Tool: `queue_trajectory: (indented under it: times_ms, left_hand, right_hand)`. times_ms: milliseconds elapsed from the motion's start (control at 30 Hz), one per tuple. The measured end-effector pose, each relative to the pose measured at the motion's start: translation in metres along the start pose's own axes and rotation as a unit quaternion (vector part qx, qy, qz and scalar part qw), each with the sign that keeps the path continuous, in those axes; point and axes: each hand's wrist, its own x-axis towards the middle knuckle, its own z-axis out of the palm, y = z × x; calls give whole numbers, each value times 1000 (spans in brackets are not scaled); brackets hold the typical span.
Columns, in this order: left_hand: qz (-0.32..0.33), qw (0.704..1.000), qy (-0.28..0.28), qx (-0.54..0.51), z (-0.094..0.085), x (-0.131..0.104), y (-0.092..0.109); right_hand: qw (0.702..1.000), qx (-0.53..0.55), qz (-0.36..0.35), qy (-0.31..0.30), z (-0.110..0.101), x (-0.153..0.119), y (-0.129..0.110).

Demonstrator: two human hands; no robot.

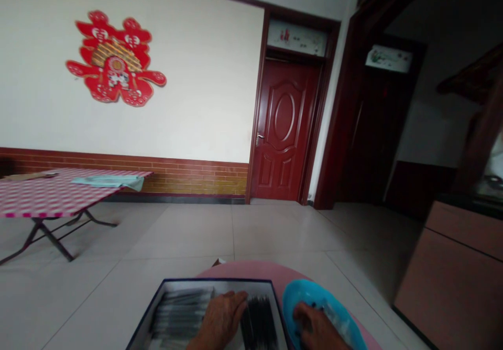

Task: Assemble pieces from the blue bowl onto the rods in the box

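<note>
My left hand [222, 316] is over a shallow white box [226, 287] with a dark blue rim. Its fingers are bent and close together beside a bundle of thin black sticks [259, 321], perhaps pens; anything in them is hidden. Left of that hand, clear-wrapped rows of dark, slender pieces [178, 316] lie in the box. My right hand [314, 326] reaches into a bright blue plastic basin [298, 287], fingers curled among small dark pieces and clear plastic [338, 321]. Blur hides what its fingertips hold.
Box and basin stand on a round pink table [251, 270]. At left is a folding table [47, 193] with a checked cover and a pale green cloth [110, 181]. A brownish cabinet [451, 282] stands right. A red door [285, 124] is in the far wall.
</note>
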Motion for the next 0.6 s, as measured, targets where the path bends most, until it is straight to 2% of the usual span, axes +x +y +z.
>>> queue_trajectory:
  times_ms: [100,200,267,400,500,600]
  left_hand:
    - [6,1000,29,7,3,2,0]
    - [18,996,84,0,6,3,-3]
    - [33,991,133,-6,8,3,-6]
    - [56,978,203,-6,9,5,-15]
    - [34,976,215,8,10,6,-21]
    - [2,978,209,21,11,8,-22]
  right_hand:
    - [986,164,23,24,-13,7,-19]
    - [956,288,49,26,-11,22,-50]
    - [933,353,49,43,2,37,-73]
    - [881,457,67,102,45,68,-109]
    - [843,513,101,124,73,79,-119]
    - [819,546,120,131,88,78,-115]
